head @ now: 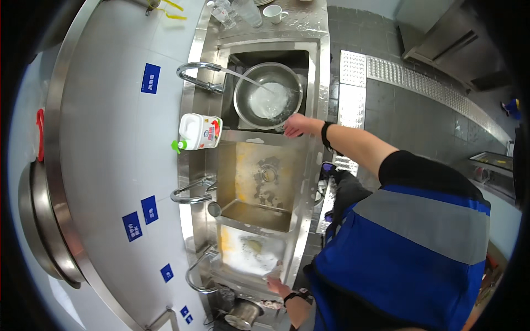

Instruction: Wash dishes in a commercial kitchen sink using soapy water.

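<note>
My right hand (pixel 295 125) is at the near rim of a round stainless steel basin (pixel 240 97), its fingers bent downward. Whether they grip the rim is hard to tell. The basin sits in the upper sink compartment, and a stream from a gooseneck faucet (pixel 198 66) churns the water (pixel 269 99) in it. My left hand (pixel 275 284) is over the near edge of the lower compartment, among white suds (pixel 252 250). Its fingertips are blurred, so anything held there is unclear. Between my hands lies the middle compartment (pixel 265 165), a wet metal basin with a round drain.
A white detergent jug (pixel 198 130) with a green pump lies on the back ledge. Beyond the upper sink stand clear plastic bottles (pixel 223 14) and a white cup (pixel 273 14). A metal pot (pixel 242 314) is beside the suds. Two more faucets (pixel 192 198) reach over the counter. Metal bowls (pixel 49 227) are at left.
</note>
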`<state>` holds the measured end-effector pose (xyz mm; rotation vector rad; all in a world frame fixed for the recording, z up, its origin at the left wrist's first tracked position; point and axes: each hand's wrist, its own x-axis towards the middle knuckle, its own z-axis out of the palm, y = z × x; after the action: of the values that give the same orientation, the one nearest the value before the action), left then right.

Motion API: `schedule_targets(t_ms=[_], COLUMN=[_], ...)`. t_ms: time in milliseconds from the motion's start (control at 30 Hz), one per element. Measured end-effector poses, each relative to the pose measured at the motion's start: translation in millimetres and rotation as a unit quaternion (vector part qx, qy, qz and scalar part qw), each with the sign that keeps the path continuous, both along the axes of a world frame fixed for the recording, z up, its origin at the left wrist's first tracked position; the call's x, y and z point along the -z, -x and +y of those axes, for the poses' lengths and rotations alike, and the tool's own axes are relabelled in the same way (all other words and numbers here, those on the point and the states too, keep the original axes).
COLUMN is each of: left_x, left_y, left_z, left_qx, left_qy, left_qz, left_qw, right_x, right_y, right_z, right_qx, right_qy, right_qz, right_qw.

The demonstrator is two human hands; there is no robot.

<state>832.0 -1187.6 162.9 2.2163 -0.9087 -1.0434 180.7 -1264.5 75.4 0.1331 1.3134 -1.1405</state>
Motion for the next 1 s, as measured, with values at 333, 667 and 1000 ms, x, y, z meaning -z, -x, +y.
schedule_targets(t_ms=[333, 667, 1000], left_x=[13, 37, 38], left_y=[8, -74, -206], left_z=[-18, -22, -2], left_qx=[-0.042, -0.019, -0.008], left_qy=[0.02, 0.037, 0.097], left_qz=[-0.007, 0.086, 0.268], left_qw=[0.999, 0.995, 0.959], right_x=[-15, -2, -52], right_y=[-8, -87, -248], right_z=[177, 404, 303], right_qx=[0.163, 0.065, -0.104], right_qy=[-0.048, -0.36, -0.266], right_qz=[0.063, 0.149, 0.307], right_qw=[0.983, 0.919, 0.908])
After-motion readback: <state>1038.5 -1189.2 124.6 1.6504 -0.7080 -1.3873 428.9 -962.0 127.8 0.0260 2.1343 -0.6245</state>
